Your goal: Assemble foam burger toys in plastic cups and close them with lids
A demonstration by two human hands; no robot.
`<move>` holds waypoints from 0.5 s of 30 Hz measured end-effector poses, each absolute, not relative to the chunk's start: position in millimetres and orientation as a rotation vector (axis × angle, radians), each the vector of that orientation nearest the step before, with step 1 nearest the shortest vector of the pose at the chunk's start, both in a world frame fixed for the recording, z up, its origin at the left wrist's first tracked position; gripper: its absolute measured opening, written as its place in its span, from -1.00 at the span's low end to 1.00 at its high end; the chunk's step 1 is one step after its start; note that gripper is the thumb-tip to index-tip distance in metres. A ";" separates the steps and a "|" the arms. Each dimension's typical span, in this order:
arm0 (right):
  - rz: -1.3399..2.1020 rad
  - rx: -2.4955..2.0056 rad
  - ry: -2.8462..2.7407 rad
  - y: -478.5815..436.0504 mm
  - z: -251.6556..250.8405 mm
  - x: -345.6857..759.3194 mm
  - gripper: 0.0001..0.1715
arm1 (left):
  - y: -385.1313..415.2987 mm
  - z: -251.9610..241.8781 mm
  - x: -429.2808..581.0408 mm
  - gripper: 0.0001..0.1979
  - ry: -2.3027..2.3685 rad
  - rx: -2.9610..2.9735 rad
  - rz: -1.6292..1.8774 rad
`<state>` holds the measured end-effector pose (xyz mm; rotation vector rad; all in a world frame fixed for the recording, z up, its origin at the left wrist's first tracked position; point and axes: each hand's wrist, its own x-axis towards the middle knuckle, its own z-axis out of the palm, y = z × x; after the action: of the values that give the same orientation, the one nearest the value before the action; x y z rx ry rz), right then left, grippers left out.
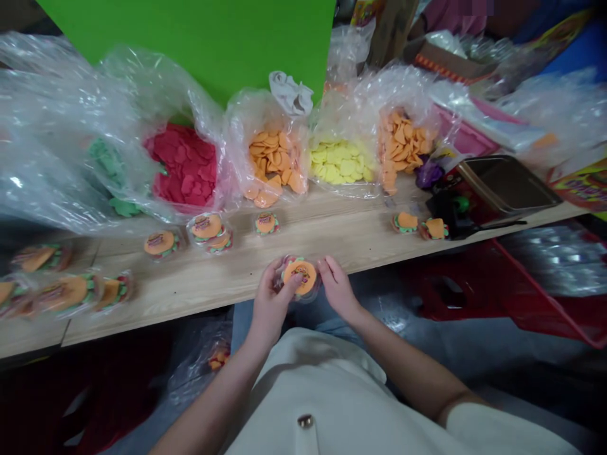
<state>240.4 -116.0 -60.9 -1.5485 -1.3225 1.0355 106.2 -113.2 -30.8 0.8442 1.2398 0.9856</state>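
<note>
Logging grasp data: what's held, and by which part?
A plastic-wrapped round burger-shaped item, pinched at its left edge by the left hand; the right hand has fingertips at its right edge.

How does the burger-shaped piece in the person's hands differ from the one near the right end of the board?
The held burger-shaped piece is gripped by the left hand, with the right hand beside it, while the far-right burger-shaped piece rests on the wooden board. The held piece faces up, showing a round orange top with a dark label; the far-right piece sits tilted, with no label visible. Both show orange above green and red layers.
</note>
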 end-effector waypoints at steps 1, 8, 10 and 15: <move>1.033 -1.572 -1.231 -117.7 -63.9 233.4 -0.65 | -110.8 -32.5 109.9 -0.43 1.253 0.842 1.028; 1.160 -1.633 -0.914 -128.9 -80.0 194.5 -0.67 | -104.9 -43.1 135.1 -0.48 1.367 0.913 1.270; 1.116 -1.609 -0.904 -126.7 -78.7 191.3 -0.67 | -105.2 -42.5 137.7 -0.51 1.388 0.941 1.325; 1.261 -1.401 -1.057 -127.9 -74.3 206.2 -0.66 | -100.6 -39.6 117.3 -0.55 1.298 0.982 1.290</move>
<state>206.2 -127.9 -74.3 -1.4013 -1.0573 1.2606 117.3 -100.6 -39.6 0.9817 1.2980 1.2902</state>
